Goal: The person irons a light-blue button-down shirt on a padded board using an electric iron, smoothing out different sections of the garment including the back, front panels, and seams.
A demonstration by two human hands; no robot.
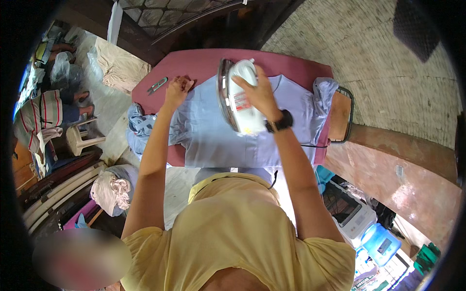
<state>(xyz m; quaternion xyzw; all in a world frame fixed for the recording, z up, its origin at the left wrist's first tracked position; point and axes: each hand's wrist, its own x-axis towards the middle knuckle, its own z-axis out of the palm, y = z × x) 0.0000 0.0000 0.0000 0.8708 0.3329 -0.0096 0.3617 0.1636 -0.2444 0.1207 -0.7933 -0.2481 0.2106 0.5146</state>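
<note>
My right hand (263,95), a dark watch on its wrist, grips a white clothes iron (246,116) above the shirt. The iron is tipped on its side, its shiny soleplate facing left. A light blue shirt (208,140) lies spread across a maroon-covered ironing board (194,59), with its sleeves bunched at both ends. At the shirt's upper left edge, my left hand (179,89) is closed with curled fingers; whatever is in them is hidden. Green thread snips (158,85) lie on the board to the left of that hand.
Beyond the board stands a dark metal grille door (165,22). A cream plastic stool (82,136) and a cloth pile (110,190) are on the left, where another person's feet (85,110) show. At lower right are a blue water jug (380,244) and a ledge (388,169).
</note>
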